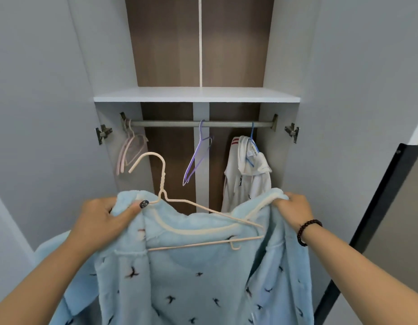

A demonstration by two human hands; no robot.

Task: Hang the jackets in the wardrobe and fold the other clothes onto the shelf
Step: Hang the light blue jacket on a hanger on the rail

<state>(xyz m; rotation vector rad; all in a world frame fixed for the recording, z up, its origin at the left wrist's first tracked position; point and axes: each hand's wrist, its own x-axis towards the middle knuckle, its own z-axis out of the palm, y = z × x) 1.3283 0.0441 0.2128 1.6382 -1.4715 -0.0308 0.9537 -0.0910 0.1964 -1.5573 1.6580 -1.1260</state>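
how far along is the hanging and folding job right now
Done: one white hooded jacket hangs on a blue hanger from the grey metal rail. In hand: the left hand and right hand grip a fluffy light blue jacket with a cream wire hanger partly inside, not yet hooked. Left: hanging it; the white shelf holds no folded clothes.

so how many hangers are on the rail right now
At least 3: pink hangers bunched at the left end (maybe several), a purple hanger mid-rail, a blue hanger under the white jacket at the right.

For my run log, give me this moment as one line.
step: fitting cream hanger into light blue fleece jacket | left hand: grips collar | right hand: grips collar | rod: white jacket hung
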